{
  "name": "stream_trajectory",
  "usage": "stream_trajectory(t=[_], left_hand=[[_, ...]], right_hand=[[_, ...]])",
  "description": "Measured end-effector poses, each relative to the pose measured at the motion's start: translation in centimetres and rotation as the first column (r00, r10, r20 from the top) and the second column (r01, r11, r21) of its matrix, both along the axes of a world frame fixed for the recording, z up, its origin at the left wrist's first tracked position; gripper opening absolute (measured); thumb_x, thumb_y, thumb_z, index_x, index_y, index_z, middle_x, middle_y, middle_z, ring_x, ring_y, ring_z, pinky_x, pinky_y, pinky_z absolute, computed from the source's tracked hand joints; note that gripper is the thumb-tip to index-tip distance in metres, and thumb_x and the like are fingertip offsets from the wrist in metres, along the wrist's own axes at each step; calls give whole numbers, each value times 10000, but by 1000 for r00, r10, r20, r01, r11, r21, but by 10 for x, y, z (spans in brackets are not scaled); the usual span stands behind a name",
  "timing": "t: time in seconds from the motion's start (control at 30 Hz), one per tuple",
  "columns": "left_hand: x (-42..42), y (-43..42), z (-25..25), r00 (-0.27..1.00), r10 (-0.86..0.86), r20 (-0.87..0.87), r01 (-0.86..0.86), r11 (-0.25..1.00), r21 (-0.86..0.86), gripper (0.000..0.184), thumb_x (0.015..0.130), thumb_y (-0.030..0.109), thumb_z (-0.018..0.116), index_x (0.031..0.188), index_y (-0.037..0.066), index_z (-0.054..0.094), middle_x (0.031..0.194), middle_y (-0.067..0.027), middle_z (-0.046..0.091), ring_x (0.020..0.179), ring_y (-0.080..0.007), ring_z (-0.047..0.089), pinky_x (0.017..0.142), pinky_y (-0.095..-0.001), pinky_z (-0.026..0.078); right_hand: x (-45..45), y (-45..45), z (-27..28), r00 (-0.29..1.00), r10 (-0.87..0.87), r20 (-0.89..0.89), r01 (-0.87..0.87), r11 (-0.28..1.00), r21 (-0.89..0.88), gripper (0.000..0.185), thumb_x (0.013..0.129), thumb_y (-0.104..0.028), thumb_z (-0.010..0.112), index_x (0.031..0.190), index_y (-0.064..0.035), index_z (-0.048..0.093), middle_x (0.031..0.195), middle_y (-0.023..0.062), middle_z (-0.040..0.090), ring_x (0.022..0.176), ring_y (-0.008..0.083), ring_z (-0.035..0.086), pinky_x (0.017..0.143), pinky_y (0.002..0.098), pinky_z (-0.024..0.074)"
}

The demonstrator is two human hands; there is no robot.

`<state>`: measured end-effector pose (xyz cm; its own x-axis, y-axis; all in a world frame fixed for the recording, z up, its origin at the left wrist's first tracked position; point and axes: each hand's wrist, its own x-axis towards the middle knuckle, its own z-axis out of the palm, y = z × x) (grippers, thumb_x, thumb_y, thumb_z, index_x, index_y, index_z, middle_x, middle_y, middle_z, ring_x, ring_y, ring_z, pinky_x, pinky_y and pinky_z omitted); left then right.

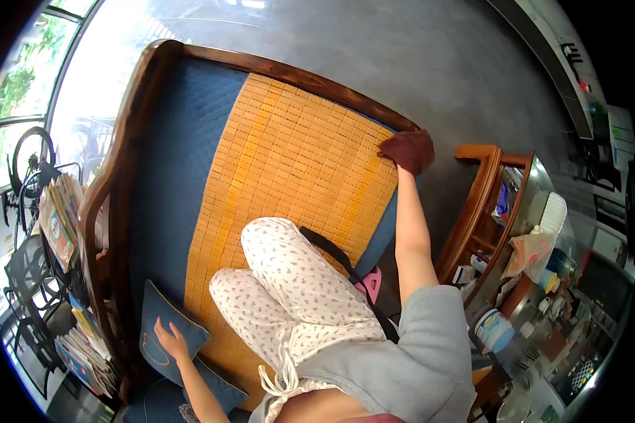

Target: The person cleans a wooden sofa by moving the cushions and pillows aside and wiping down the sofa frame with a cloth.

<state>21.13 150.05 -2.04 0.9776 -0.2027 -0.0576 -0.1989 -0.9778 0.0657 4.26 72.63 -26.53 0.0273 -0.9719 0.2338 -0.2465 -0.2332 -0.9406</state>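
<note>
My right arm stretches to the far right corner of a wooden-framed daybed, where my right hand [403,168] holds a dark red cloth [412,150]. The cloth covers most of its fingers and lies against the wooden rail [317,84] and the corner of the woven bamboo mat [296,151]. Over a blue cushion [159,321] at the lower left, my left hand [171,340] is open with fingers apart and nothing in it. Whether it touches the cushion I cannot tell. My knees, in patterned trousers, rest on the mat.
A blue mattress [176,148] shows beside the mat. Stacked books [63,218] stand beyond the left rail. At right is a wooden table [473,204] with a glass top, bearing a plastic bag [529,254] and a white-and-blue tub [495,330]. A pink object [371,283] lies near my leg.
</note>
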Motion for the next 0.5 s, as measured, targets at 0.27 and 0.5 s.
stream_trajectory(t=[0.27, 0.5], left_hand=[[-7, 49, 9, 994, 113, 4, -112, 992, -53, 365, 882, 108, 493, 1219, -20, 432, 1143, -194, 489, 994, -331, 511, 872, -377, 405], [35, 42, 4, 988, 101, -119, -116, 985, -127, 352, 883, 104, 488, 1206, -23, 440, 1142, -197, 493, 1033, -338, 511, 884, -367, 413]], right_hand=[[-24, 2, 138, 989, -1, 149, 6, 999, -34, 295, 603, -297, 644, 810, -112, 545, 771, 41, 543, 705, 198, 530, 658, 324, 437], [6, 49, 271, 965, 216, 148, -203, 974, -97, 288, 572, -264, 665, 796, -114, 563, 818, 50, 537, 756, 210, 518, 696, 330, 432]])
